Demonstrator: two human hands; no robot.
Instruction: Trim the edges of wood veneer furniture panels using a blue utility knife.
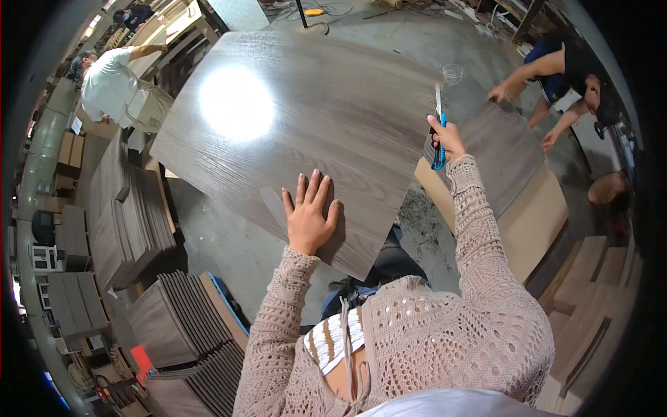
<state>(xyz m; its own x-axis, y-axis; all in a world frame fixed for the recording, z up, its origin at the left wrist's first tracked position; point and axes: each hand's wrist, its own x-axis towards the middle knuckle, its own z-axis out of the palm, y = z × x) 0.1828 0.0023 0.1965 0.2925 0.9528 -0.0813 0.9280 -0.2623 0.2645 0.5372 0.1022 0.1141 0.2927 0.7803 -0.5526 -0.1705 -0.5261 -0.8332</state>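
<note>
A large grey-brown wood-grain board (333, 104) lies in front of me, a bright light glaring off its far left part. My left hand (310, 219) rests flat on its near edge, fingers spread. Beside that hand a pale strip (274, 207) shows along the board's edge; I cannot tell what it is. In my right hand (448, 137) is a blue utility knife (439, 142), gripped at the board's right edge. Its blade points away from me and lies along that edge; whether it touches the board I cannot tell.
Stacked grey-brown boards (139, 208) stand at the left, with more dark panels (184, 320) nearer me. On the right, a co-worker's hands (499, 94) are at another wood-grain panel (497, 153). A person in a white shirt (114, 83) works at the far left. Cables lie on the far floor.
</note>
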